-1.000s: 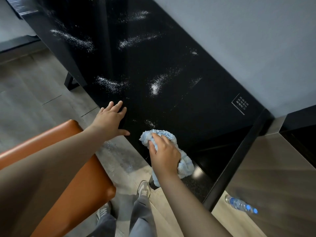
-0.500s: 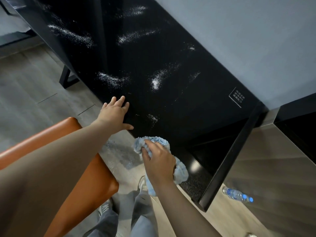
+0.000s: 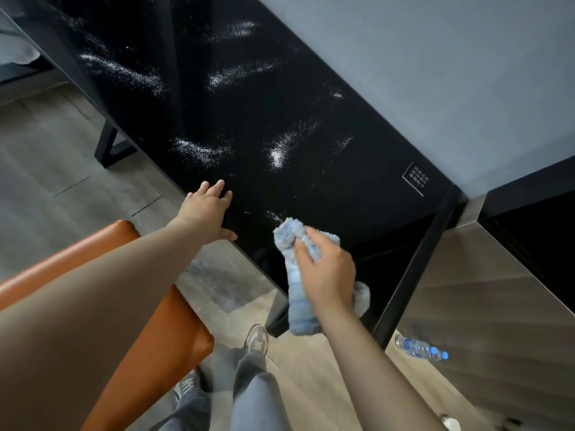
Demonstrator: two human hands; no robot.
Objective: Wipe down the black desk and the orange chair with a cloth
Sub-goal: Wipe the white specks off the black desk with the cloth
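Orange chair (image 3: 168, 337) low left, just beside the black desk (image 3: 249, 104). Left hand (image 3: 207, 213) lies flat on the desk's front edge, fingers straight. Right hand (image 3: 326, 272) curls round the blue cloth (image 3: 295, 312) at that edge. Bottle (image 3: 420, 348) on the floor, right.

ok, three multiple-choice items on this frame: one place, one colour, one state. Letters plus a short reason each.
1. Where is the left hand relative to the cloth? A right of it; B under it; C left of it.
2. The cloth is: A light blue; B orange; C white.
3. The top of the black desk is: A spotless; B speckled with white patches; C fully covered.

C: it lies flat on the desk's near edge, left of the cloth that the right hand grips.
A: its fluffy pile shows pale blue.
B: white patches dot the surface beyond both hands.
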